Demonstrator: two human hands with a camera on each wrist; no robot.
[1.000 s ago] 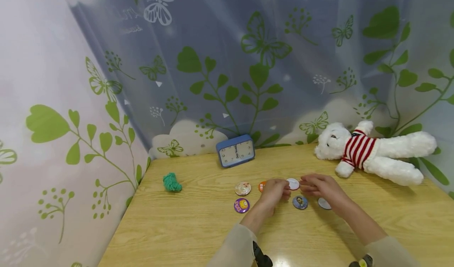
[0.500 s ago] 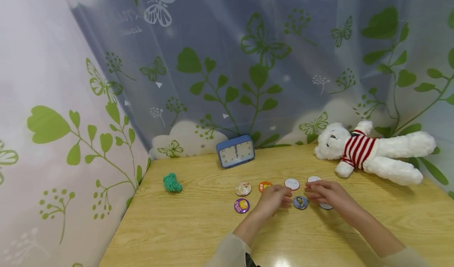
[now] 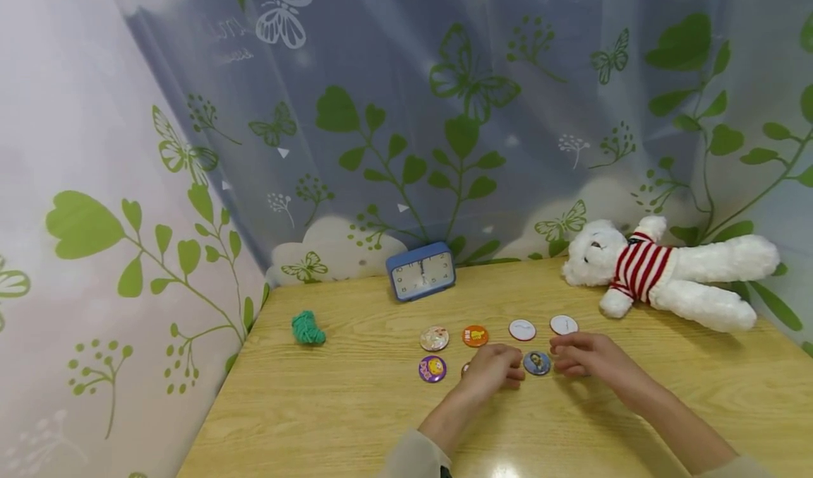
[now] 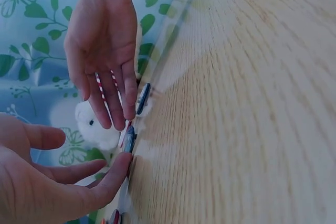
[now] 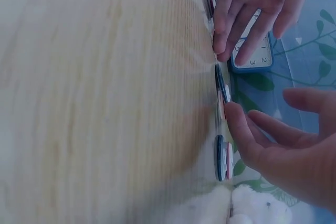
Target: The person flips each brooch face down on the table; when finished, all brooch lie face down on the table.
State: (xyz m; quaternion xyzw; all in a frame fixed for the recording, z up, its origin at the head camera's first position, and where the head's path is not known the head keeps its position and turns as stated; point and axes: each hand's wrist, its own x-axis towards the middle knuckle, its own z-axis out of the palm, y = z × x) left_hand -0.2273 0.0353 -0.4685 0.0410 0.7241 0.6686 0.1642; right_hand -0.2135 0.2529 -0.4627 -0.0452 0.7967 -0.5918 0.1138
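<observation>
In the head view, a round blue pin badge with a portrait (image 3: 537, 363) lies on the table between my two hands. My left hand (image 3: 492, 372) is at its left side and my right hand (image 3: 597, 361) at its right, fingers loosely extended and holding nothing. The left wrist view has a left fingertip (image 4: 125, 160) at a badge's edge; contact is unclear. Behind the hands lie two badges with white backs up, a left one (image 3: 522, 330) and a right one (image 3: 564, 324). An orange badge (image 3: 475, 335) lies left of them. My left hand partly covers a badge (image 3: 466, 368).
Further left are a pale patterned badge (image 3: 435, 338) and a purple badge (image 3: 433, 368). A blue clock (image 3: 422, 272) stands at the back, green yarn (image 3: 308, 327) lies far left, and a white teddy bear (image 3: 660, 270) lies back right on the wooden table (image 3: 305, 407).
Both hands have drawn back toward the table's front, from beside the left white-backed badge to beside the blue one. The orange badge and right white-backed badge are now uncovered.
</observation>
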